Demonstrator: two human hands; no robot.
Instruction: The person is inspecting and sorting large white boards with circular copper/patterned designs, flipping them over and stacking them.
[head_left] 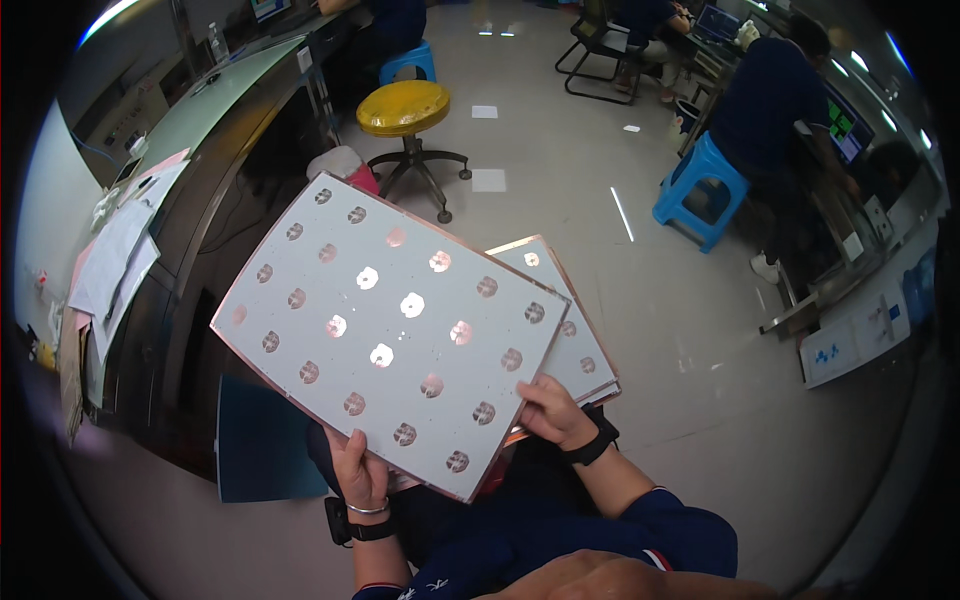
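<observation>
A large white circuit-board panel (400, 390), copper-coloured at its edges and dotted with rows of round metallic pads, is held tilted above my lap. My left hand (358, 472) grips its near edge, thumb on top and fingers underneath. At the panel's right edge, my right hand (550, 410) pinches it between thumb and fingers. Beneath it, a stack of similar white panels (598, 372) sticks out to the right, mostly covered by the upper one. What the stack rests on is hidden.
A workbench (225, 95) with loose papers (118, 255) runs along the left. Ahead stands a yellow round stool (404, 108). On the right, a person sits on a blue stool (703, 185) before a screen. A dark teal board (262, 445) is beside my left leg.
</observation>
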